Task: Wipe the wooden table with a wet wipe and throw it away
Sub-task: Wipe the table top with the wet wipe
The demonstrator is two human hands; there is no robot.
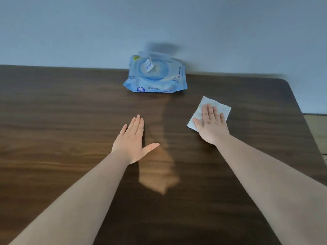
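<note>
1. R hand (211, 125) lies palm-down, flat on the wipe (217, 106); fingers straight and close together, pressing it to the table (62, 121), not pinching or gripping it.
2. Wipe is white, roughly square, spread flat on the right part of the table; its far corners stick out past the fingertips, near-left corner shows beside the thumb.
3. L hand (131, 138) also flat, palm-down on bare wood, fingers together, thumb spread wide to the right; holds nothing.
4. Hands are well apart; a darker damp-looking band w/ a lighter glare patch runs on the wood between them.
5. Pack (155, 76) of wipes, blue, sits at the far edge against the wall (159, 23), lid flap up.
6. Table is dark wood, rounded far-right corner visible.
</note>
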